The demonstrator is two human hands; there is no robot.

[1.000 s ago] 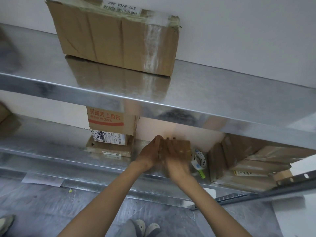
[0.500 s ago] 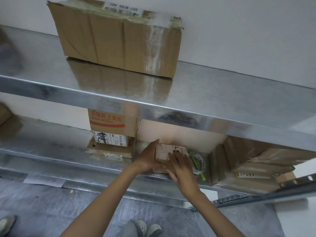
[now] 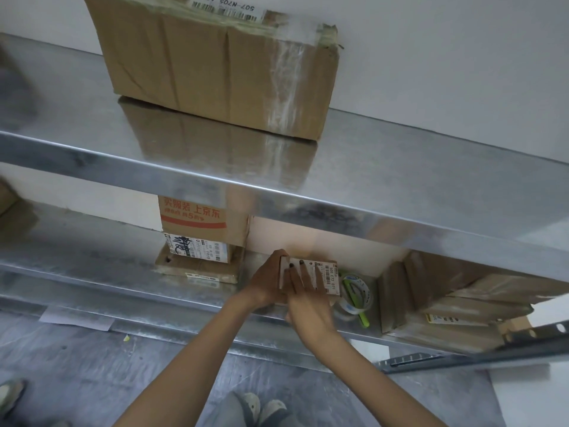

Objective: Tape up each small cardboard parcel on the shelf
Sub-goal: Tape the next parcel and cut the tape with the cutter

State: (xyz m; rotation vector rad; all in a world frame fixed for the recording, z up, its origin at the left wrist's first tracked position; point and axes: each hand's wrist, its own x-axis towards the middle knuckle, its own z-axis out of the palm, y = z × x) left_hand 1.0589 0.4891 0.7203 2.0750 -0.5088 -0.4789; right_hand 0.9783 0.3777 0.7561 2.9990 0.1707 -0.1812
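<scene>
Left fingers (image 3: 276,259) grip the parcel (image 3: 327,274), right fingers (image 3: 303,277) flat atop it, tape roll (image 3: 358,292) beside.

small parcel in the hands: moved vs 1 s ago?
Yes: the small parcel has been turned in place and its labelled face now shows. It stays just left of the tape roll.

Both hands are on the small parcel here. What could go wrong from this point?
1. The tape roll and green tool lie right of the parcel, near the front edge of the shelf; a reach by the right hand might knock them off.
2. Only the left hand grips the parcel, while the right lies flat on top; it may slide on the smooth metal.
</scene>
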